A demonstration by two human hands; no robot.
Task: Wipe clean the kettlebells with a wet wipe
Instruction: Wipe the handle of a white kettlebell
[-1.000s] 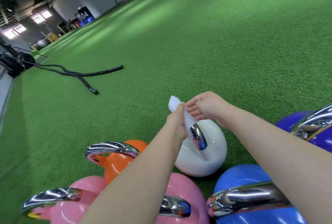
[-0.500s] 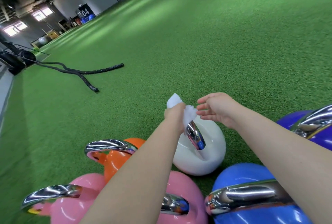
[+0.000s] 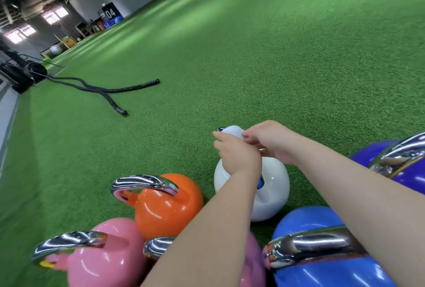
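While two hands pinch one wet wipe point(image 3: 233, 130), six kettlebells point(image 3: 271, 185), two pink.

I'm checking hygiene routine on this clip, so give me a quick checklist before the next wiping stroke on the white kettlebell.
1. Wet wipe in hand: ok, bunched over the handle top.
2. Left hand grips the wipe: ok.
3. Right hand pinches the wipe: ok.
4. White kettlebell steady on the turf: cannot tell.
5. Room around it: ok, orange kettlebell stands apart.
6. Wipe still moist: cannot tell.
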